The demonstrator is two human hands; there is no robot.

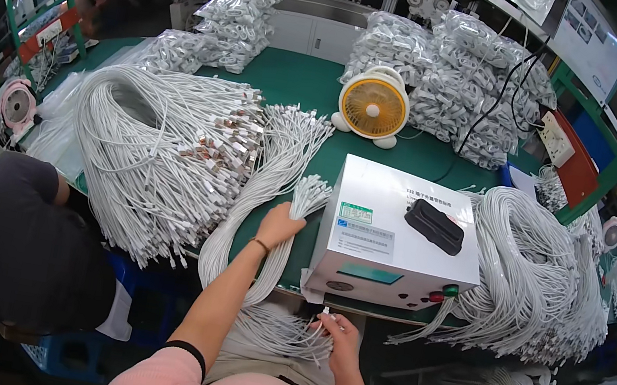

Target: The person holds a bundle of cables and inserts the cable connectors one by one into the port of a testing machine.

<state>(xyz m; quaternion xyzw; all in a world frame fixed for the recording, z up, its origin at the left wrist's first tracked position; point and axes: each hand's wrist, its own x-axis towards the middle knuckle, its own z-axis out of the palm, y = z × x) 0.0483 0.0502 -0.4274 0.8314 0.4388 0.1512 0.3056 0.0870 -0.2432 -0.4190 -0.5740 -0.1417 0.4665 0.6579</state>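
The left hand [280, 224] rests, fingers together, on a thin cable bundle [298, 207]; the right hand [339, 338] pinches one cable end [325, 314] at six o'clock of the white box [388, 230]. The cables look light and floppy, best gripped near the plugs.

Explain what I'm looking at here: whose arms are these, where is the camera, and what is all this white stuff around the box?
The camera sits on a person's head, looking down, so the two bare arms rising from the bottom are their own. The left hand rests on a bundle of white cables on the green table. The right hand pinches one cable end just below the white box machine. Large cable heaps lie either side, bagged cables and a small orange fan behind. Another person sits on the left.
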